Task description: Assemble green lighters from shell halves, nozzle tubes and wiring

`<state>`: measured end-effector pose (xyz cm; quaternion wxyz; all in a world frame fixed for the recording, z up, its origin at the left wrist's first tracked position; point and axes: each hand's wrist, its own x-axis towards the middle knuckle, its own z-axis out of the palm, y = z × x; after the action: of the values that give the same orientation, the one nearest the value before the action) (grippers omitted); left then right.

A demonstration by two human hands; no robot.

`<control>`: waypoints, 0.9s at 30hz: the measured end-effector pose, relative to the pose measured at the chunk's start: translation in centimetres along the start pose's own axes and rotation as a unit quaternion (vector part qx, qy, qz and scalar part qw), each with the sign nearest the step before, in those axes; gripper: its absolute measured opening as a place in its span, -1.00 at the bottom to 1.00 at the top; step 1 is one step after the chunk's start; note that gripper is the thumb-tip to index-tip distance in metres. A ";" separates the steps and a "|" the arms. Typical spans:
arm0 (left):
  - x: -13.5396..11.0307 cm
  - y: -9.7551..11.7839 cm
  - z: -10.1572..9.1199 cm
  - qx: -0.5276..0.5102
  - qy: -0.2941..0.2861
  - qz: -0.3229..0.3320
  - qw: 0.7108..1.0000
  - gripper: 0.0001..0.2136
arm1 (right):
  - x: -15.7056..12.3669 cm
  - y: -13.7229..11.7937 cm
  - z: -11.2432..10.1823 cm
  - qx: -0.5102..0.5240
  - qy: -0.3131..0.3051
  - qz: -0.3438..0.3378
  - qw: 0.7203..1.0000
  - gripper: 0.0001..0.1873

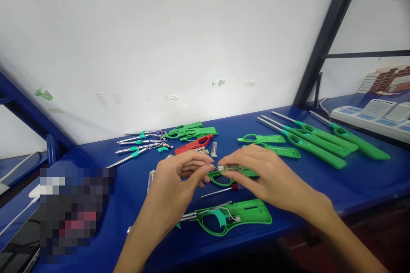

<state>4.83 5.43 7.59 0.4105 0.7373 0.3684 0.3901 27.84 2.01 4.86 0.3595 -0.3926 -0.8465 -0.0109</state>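
Observation:
My right hand [267,175] pinches a small clear lighter fuel tank [231,168], its white valve end pointing left. Close to that end, the thumb and fingertips of my left hand [179,175] are pressed together; whatever they may hold is too small to make out. Below both hands lies an open green lighter shell half [253,212] with a metal tube, teal trigger and wires in it. Another green shell piece [250,173] and a screwdriver [216,192] lie under my hands, partly covered.
Several metal tubes with teal triggers and wires [137,141] lie at the back left, beside green shell halves [195,130] and a red one [195,143]. Several assembled green lighters [314,147] lie right, near a white power strip [368,115]. A blurred dark item [77,213] sits left.

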 end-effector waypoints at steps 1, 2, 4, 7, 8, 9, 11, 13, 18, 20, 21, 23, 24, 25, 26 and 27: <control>0.0 0.0 0.0 0.002 0.006 -0.002 1.000 -0.92 | 0.0 0.0 0.0 -0.002 0.005 -0.002 1.000 -0.87; 0.0 0.0 -0.1 0.008 0.009 -0.001 1.000 -0.92 | 0.0 0.0 0.0 -0.004 0.008 -0.003 1.000 -0.87; 0.1 0.1 -0.1 0.023 0.011 0.002 1.000 -0.91 | 0.0 0.0 0.0 -0.009 0.015 -0.003 1.000 -0.87; 0.2 0.3 -0.1 0.037 0.009 0.004 0.999 -0.89 | 0.0 0.1 0.0 -0.010 0.024 0.001 1.000 -0.87; 0.2 0.4 -0.1 0.038 0.008 0.005 0.999 -0.89 | -0.1 0.1 0.0 -0.008 0.028 0.002 1.000 -0.87; 0.2 0.5 0.0 0.039 0.006 0.008 0.999 -0.89 | -0.1 0.1 0.0 -0.007 0.031 0.003 0.999 -0.87; 0.2 0.5 0.1 0.039 0.001 0.012 0.999 -0.87 | 0.0 0.0 0.0 -0.005 0.037 0.006 0.999 -0.87; 0.0 0.5 0.2 0.041 -0.004 0.018 0.999 -0.86 | 0.0 0.0 -0.1 -0.003 0.040 0.009 0.999 -0.87; -0.1 0.4 0.3 0.046 -0.020 0.025 0.998 -0.87 | 0.1 -0.1 -0.1 0.003 0.035 0.014 0.999 -0.87; -0.1 0.4 0.4 0.033 -0.014 0.017 0.999 -0.90 | 0.1 -0.1 -0.1 0.007 0.031 0.015 0.999 -0.87; 0.0 0.4 0.4 0.027 -0.010 0.013 0.999 -0.91 | 0.0 -0.1 -0.1 0.008 0.030 0.014 0.999 -0.87; 0.0 0.4 0.5 0.022 -0.005 0.010 1.000 -0.92 | 0.0 -0.1 0.0 0.008 0.029 0.008 1.000 -0.87; 0.0 0.3 0.5 0.021 -0.006 0.010 1.000 -0.93 | 0.0 -0.1 0.1 0.007 0.028 0.004 1.000 -0.87; 0.0 0.3 0.5 0.019 -0.007 0.011 1.000 -0.93 | 0.0 -0.1 0.1 0.006 0.026 0.003 1.000 -0.87; 0.0 0.2 0.6 0.016 -0.008 0.012 1.000 -0.94 | 0.0 -0.1 0.2 0.004 0.026 0.002 1.000 -0.87; -0.1 0.2 0.6 0.013 -0.008 0.012 1.000 -0.96 | 0.0 0.0 0.3 0.003 0.027 0.002 1.000 -0.87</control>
<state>5.39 5.10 7.52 0.3995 0.7500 0.3609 0.3842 27.63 2.08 4.70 0.3832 -0.3925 -0.8359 -0.0180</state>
